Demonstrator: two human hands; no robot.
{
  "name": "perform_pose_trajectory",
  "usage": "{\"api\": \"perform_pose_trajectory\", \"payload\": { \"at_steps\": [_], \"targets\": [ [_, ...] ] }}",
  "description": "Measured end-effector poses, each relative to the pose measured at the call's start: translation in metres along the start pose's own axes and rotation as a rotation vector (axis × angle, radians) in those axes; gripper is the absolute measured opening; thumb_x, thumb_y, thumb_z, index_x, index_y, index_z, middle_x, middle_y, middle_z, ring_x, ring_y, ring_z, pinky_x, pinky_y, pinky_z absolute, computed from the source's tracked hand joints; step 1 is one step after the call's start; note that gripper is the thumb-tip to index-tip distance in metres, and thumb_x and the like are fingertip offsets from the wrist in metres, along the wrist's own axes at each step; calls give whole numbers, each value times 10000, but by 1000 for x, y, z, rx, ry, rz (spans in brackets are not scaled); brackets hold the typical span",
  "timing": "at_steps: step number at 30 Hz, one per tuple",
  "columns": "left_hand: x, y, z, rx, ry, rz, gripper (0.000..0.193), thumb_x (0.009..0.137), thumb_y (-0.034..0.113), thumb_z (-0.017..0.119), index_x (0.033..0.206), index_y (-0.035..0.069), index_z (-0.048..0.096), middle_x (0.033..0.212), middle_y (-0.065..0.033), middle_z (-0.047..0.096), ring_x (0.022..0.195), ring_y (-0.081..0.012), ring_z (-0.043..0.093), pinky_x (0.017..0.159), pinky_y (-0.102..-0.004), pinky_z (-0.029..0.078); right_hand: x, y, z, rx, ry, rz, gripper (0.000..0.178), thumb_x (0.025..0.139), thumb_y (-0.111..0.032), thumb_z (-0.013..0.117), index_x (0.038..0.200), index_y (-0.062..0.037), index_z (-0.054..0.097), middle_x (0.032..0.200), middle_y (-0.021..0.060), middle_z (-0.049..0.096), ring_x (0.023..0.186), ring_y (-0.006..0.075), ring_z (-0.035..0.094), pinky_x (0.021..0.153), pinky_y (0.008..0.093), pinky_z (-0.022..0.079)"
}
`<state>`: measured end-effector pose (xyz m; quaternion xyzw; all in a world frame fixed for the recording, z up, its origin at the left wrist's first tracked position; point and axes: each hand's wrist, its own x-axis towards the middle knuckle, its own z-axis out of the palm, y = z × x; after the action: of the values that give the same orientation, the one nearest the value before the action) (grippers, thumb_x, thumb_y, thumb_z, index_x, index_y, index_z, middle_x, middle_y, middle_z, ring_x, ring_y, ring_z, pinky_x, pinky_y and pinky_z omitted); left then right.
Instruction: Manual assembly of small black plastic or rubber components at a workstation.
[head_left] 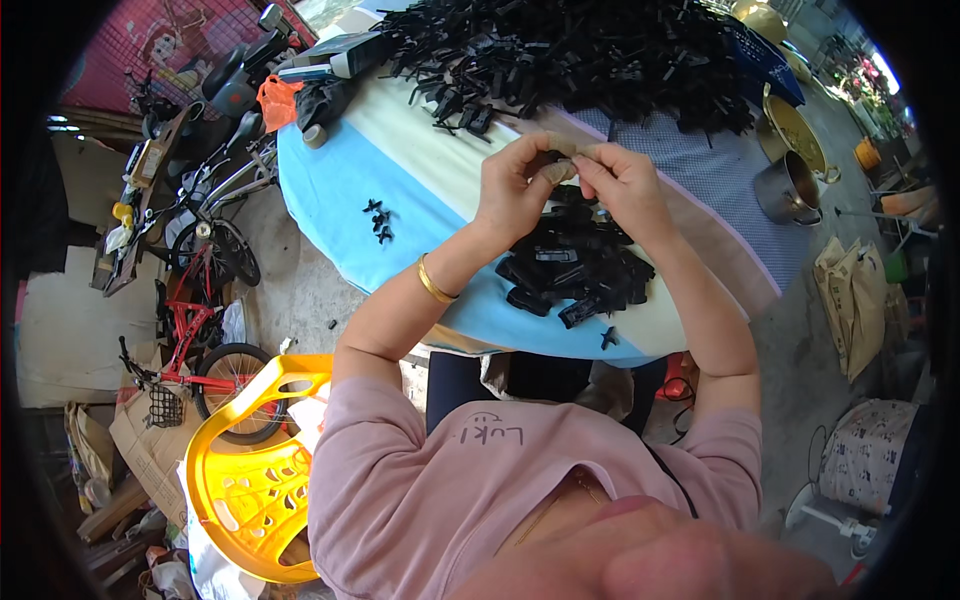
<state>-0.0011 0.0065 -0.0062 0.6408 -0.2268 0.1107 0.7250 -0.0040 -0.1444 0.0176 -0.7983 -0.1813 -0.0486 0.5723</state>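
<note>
My left hand (518,188) and my right hand (632,192) meet over the table, fingertips pinched together. Whatever lies between them is too small and hidden to name. Just below my hands lies a small pile of black plastic parts (575,262). A much larger heap of similar black parts (560,60) covers the far side of the table. Several small black star-shaped pieces (378,220) lie to the left on the blue stripe, and another star-shaped piece (609,338) is by the near edge.
A striped cloth covers the round table (345,190). At its right stand a metal pot (787,188) and a gold-coloured basin (795,130). An orange bag (279,102) sits at the far left edge. A yellow plastic chair (215,475) and a red bicycle (195,335) stand left.
</note>
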Motion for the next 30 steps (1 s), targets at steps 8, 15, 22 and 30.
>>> {"api": "perform_pose_trajectory", "payload": {
  "at_steps": [8, 15, 22, 30],
  "targets": [
    [10, 7, 13, 348, 13, 94, 424, 697, -39, 631, 1098, 22, 505, 836, -124, 608, 723, -186, 612, 663, -265, 486, 10, 4, -19, 144, -63, 204, 169, 816, -142, 579, 866, 18, 600, 629, -52, 507, 526, 22, 424, 472, 163, 326],
    [5, 11, 2, 419, -230, 78, 632, 662, -26, 678, 1223, 34, 393, 934, -120, 604, 781, -171, 599, 732, -292, 478, 7, 8, -22, -164, -85, -145, 191, 724, -111, 682, 869, -7, 613, 716, 5, 581, 626, 50, 496, 563, 195, 407],
    [21, 25, -32, -351, -511, -319, 659, 668, -105, 619, 1255, -8, 335, 1162, -113, 488, 1008, -194, 530, 850, -313, 461, 13, 8, -33, 325, -193, -1, 140, 775, -15, 602, 911, 15, 597, 821, 25, 611, 763, 71, 558, 701, 199, 458],
    [18, 1, -25, -606, -511, -516, 315, 691, 2, 661, 946, -2, 475, 893, -90, 561, 809, -216, 607, 760, -340, 514, 10, 8, -30, 250, -255, -133, 169, 765, -33, 622, 924, 18, 597, 865, 26, 603, 789, 87, 558, 733, 205, 458]
  ]
}}
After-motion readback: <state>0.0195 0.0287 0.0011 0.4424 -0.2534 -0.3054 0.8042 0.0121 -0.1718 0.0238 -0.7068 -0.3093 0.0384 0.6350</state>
